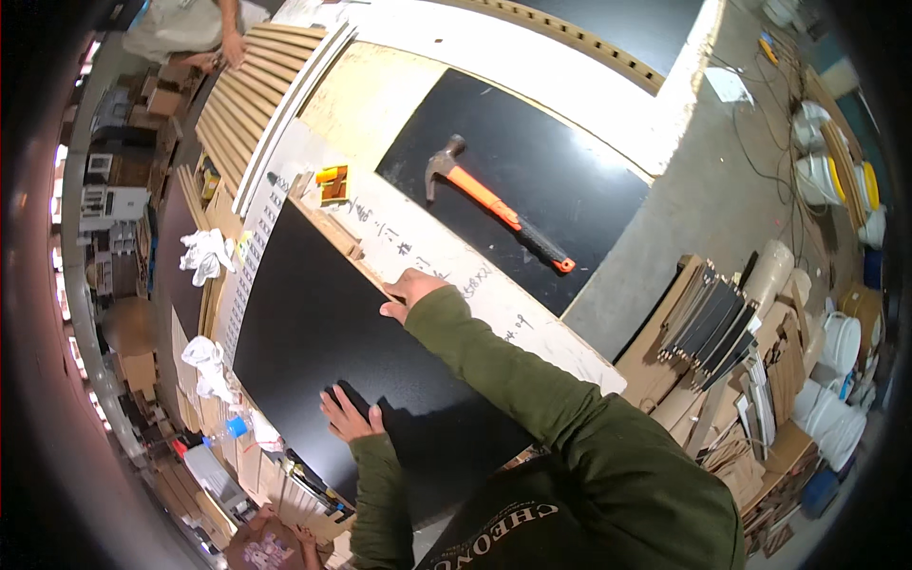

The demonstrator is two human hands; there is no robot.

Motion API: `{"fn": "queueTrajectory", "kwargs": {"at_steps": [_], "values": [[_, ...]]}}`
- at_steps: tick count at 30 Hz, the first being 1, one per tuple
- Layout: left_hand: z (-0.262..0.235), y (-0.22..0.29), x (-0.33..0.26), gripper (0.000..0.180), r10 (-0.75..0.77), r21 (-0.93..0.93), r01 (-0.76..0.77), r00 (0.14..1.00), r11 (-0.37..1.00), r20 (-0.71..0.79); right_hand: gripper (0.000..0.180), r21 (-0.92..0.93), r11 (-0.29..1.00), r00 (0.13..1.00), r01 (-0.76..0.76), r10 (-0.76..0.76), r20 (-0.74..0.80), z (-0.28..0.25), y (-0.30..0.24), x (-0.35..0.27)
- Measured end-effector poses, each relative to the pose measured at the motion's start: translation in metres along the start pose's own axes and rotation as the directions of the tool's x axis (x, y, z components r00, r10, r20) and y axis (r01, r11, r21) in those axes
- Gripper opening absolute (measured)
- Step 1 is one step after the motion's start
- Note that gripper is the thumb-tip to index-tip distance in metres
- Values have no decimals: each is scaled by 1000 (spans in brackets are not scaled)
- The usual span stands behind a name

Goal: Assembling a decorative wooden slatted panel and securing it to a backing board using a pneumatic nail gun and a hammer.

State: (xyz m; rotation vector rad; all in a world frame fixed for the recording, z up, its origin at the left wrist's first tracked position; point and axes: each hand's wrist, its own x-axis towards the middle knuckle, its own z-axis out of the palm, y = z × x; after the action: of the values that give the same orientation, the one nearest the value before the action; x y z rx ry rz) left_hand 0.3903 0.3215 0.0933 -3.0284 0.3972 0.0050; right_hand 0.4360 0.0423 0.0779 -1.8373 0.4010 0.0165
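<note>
Black panel [313,294]: lying flat on the bench in front of the person, its near part under the arms.
Left hand [351,416]: fingers spread on the panel's face, grasping nothing.
Right hand [415,288]: well apart from the left, at the panel's right edge, fingers bent, thumb out; whether it pinches the edge cannot be told.
White board [418,233]: handwritten, along that edge.
Second panel [579,190]: black, beyond the white board.
Hammer [494,204]: claw type, orange and black handle, lying on the second panel.
White cloths [207,256]: two crumpled pieces, left of the black panel.
Wood strips [256,85]: in a row, upper left, a co-worker's hand [233,49] on them.
Buckets [819,180]: white, far right on the floor.
</note>
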Motion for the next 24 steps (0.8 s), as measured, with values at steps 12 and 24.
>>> {"fn": "queueTrajectory", "kwargs": {"at_steps": [12, 24], "values": [[-21, 41, 87, 73, -191, -50, 189, 981, 981, -40, 32, 82, 991, 993, 108, -104, -59, -2, 0, 6], [-21, 27, 47, 70, -98, -246, 96, 995, 964, 5, 43, 175, 983, 996, -60, 47, 76, -4, 21, 28]]}}
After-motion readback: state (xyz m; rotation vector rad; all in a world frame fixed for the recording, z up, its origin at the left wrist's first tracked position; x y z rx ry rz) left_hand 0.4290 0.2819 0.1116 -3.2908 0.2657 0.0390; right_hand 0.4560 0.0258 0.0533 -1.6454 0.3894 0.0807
